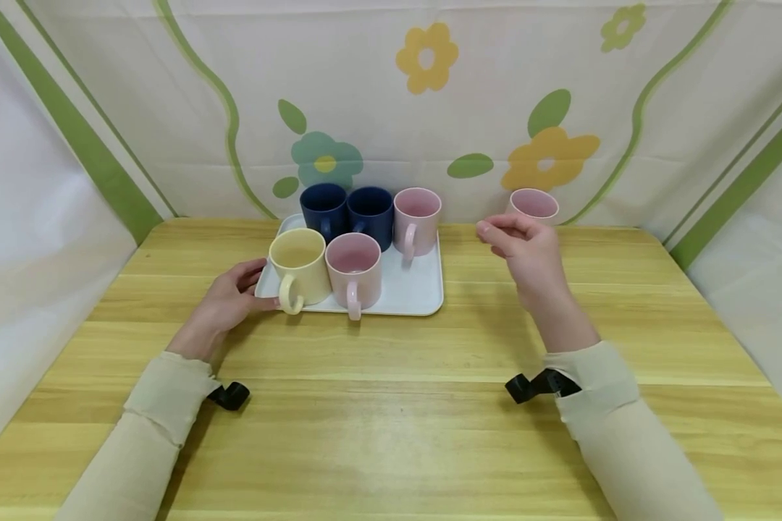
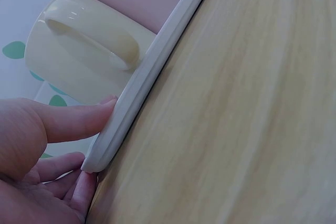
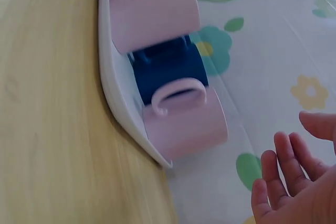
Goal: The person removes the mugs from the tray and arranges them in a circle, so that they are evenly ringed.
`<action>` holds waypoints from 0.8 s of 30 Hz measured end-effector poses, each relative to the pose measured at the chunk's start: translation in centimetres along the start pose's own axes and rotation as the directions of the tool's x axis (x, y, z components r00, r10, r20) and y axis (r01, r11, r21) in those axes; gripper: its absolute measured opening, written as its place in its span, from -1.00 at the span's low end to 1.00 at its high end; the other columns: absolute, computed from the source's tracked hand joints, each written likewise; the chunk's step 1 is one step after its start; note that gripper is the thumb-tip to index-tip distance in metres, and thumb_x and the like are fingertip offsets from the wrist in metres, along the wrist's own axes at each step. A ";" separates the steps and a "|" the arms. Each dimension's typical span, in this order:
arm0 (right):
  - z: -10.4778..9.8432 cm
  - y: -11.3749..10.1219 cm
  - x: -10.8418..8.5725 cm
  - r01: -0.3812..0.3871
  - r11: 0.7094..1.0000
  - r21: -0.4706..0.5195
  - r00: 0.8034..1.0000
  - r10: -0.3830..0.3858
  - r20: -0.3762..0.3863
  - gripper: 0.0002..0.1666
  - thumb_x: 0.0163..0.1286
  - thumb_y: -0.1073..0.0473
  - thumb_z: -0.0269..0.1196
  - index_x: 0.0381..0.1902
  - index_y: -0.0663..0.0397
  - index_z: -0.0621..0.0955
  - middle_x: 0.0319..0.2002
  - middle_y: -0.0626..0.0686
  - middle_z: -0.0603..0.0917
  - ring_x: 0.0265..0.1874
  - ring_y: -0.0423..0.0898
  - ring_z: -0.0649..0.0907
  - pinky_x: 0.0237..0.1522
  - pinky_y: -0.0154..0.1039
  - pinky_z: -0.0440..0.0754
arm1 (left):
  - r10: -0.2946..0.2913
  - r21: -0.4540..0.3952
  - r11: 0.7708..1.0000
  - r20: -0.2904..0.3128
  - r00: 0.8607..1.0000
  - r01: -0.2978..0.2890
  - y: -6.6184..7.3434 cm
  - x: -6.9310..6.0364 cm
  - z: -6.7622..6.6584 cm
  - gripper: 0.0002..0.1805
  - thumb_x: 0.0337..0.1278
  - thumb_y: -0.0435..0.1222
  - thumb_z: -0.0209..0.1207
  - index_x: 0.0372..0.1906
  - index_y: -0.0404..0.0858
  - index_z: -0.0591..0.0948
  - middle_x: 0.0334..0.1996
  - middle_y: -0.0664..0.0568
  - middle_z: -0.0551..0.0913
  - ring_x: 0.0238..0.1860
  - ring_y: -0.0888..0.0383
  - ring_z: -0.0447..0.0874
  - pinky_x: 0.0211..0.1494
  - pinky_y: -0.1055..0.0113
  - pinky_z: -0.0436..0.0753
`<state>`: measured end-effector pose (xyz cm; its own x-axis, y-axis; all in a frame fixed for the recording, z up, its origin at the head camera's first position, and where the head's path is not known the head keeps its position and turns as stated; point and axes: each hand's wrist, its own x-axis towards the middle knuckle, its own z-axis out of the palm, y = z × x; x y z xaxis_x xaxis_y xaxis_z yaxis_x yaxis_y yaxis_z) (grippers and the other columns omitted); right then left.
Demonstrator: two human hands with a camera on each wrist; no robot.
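Note:
A white tray [image 1: 413, 289] holds a yellow mug [image 1: 311, 278] and a pink mug [image 1: 368, 284] in front, with two dark blue mugs [image 1: 313, 212] and another pink mug [image 1: 425, 233] behind. At the tray's front left corner, the left hand [image 1: 224, 304] pinches the edge; the left wrist view has its thumb on the rim [image 2: 137, 87] and fingertips at the corner. The right hand [image 1: 533, 264] is empty, its fingers loosely bent, just in front of a separate pink mug [image 1: 534, 203] that it partly hides. Spread fingers of the right hand [image 3: 302, 192] show in the right wrist view.
The wooden table [image 1: 391, 427] ends at a white cloth [image 1: 378, 87] with printed flowers and green lines, hanging behind and at both sides. A black wrist mount [image 1: 231, 396] sits below the left sleeve and another [image 1: 528, 387] by the right sleeve.

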<state>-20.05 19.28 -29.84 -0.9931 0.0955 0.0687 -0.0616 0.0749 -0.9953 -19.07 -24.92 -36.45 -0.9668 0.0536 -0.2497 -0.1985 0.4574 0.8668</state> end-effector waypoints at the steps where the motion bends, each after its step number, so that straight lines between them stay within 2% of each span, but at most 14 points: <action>1: 0.4 0.0 -0.2 0.006 1.000 -0.010 1.000 -0.006 0.016 -0.86 0.44 0.12 0.46 -0.12 0.00 0.75 -0.33 -0.29 0.81 -0.20 -0.30 0.79 -0.08 -0.43 0.67 | 0.002 0.002 1.000 0.000 1.000 -0.002 0.0 0.0 0.0 0.09 0.26 -0.44 0.41 0.74 -0.26 0.01 0.69 -0.28 0.14 0.66 -0.25 0.15 0.70 -0.17 0.22; 7: 2.9 0.7 -1.2 0.028 0.999 -0.043 0.991 -0.022 0.130 -0.72 0.45 0.10 0.45 0.00 0.12 0.74 -0.23 -0.28 0.81 -0.11 -0.26 0.77 0.08 -0.39 0.68 | 0.002 -0.005 1.000 0.001 1.000 -0.002 -0.1 0.1 0.0 0.09 0.26 -0.44 0.41 0.74 -0.25 0.00 0.70 -0.26 0.13 0.66 -0.24 0.16 0.70 -0.17 0.22; 11: 4.7 0.9 -2.2 0.013 1.000 -0.029 0.979 -0.007 0.202 -0.64 0.45 0.19 0.43 0.11 0.28 0.70 -0.19 -0.24 0.78 -0.10 -0.25 0.74 0.11 -0.41 0.70 | -0.003 -0.006 1.000 0.002 1.000 0.003 -0.3 0.2 -0.1 0.09 0.27 -0.44 0.40 0.75 -0.24 -0.01 0.70 -0.26 0.13 0.66 -0.24 0.16 0.70 -0.17 0.22; 18: 7.5 1.4 -3.8 -0.004 1.000 0.010 0.944 0.000 0.329 -0.63 0.44 0.31 0.40 0.12 0.42 0.67 -0.17 -0.12 0.79 -0.11 -0.23 0.75 0.08 -0.41 0.73 | 0.004 -0.006 1.000 0.002 1.000 -0.004 -0.3 0.1 -0.1 0.08 0.28 -0.45 0.39 0.74 -0.25 0.00 0.70 -0.27 0.13 0.66 -0.24 0.16 0.70 -0.17 0.23; 24: 8.9 2.2 -4.6 -0.050 0.999 0.017 0.910 0.038 0.413 -0.60 0.45 0.33 0.38 0.17 0.44 0.65 -0.16 -0.13 0.80 -0.11 -0.22 0.75 0.06 -0.42 0.73 | -0.001 -0.005 1.000 0.003 1.000 0.001 -0.3 0.3 -0.1 0.09 0.27 -0.44 0.40 0.74 -0.24 0.00 0.70 -0.25 0.13 0.66 -0.24 0.16 0.70 -0.16 0.23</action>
<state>-16.48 10.13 -32.93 -0.9473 -0.3204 -0.0038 -0.0138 0.0527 -0.9985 -19.30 -25.14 -36.74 -0.9661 0.0561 -0.2518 -0.2002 0.4528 0.8689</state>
